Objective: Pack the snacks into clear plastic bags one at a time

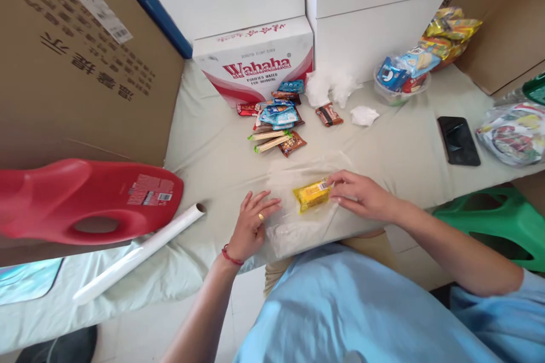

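A yellow snack packet (313,195) with a barcode label lies flat on a clear plastic bag (287,233) near the table's front edge. At the packet's right end is my right hand (361,195), its fingers and thumb closed around that end. My left hand (251,227), wearing a ring and a red bracelet, rests at the bag's left side. Its fingers are stretched and apart, with the tips over the thin plastic and away from the packet. Part of the packet's right end is hidden by my right fingers.
Behind the bag are wrapped sticks (272,140), a pile of snack packets (279,113), a brown packet (329,115) and a Wahaha carton (259,62). A red jug (106,181) and a white roll (140,252) lie left. A phone (458,140) and a tub (404,97) are right.
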Available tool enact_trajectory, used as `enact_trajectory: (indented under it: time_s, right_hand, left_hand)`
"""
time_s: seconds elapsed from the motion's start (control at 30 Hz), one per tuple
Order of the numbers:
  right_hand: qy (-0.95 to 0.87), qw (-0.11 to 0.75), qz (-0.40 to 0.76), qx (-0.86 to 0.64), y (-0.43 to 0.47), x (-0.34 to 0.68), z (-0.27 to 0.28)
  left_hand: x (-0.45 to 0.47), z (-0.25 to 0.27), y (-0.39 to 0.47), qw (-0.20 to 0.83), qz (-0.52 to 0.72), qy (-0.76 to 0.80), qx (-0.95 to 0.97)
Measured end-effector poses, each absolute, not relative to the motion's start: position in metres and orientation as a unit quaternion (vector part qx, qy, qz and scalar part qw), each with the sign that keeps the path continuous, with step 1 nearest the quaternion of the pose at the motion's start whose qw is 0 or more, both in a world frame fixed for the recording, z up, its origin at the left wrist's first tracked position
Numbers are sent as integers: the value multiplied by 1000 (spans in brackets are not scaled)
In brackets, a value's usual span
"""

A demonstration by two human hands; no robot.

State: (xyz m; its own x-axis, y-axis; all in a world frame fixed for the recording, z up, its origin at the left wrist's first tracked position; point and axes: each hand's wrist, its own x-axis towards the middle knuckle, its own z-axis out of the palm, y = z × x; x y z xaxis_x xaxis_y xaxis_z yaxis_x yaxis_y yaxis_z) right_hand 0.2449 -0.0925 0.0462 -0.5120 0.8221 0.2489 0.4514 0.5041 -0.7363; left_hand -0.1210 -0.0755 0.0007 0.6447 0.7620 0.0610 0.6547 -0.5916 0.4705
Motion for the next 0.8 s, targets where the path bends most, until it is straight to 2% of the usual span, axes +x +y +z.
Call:
enact_trajectory:
  time_s: [0.13, 0.23, 0.43, 0.5, 0.63, 0.73, 0.8]
  right_hand:
    - [-799, 248, 334, -434, -50, 238, 59]
    - [-765, 220, 363, -485, -33, 234, 59]
    - [-710, 155, 414, -547, -23, 240, 43]
    - [-710, 101, 381, -584, -20, 246, 39]
    - [-739, 15, 229, -634, -10, 251, 46]
    - [-768, 38, 161, -619, 5, 244, 57]
    - [-796, 58, 155, -582, 16, 233, 60]
  left_hand:
    - [-121, 5, -89, 253, 108, 386, 881]
    - [-110, 3, -96, 242, 113, 410, 872]
    - [-85, -14, -87, 202, 250, 505, 801]
    - [-81, -23, -80, 185, 306, 571, 739]
    - [-83, -32, -72, 132, 351, 658, 653]
    - [-88, -20, -77, 62, 370, 689, 620]
    - [-89, -3, -85, -10, 413, 680, 606]
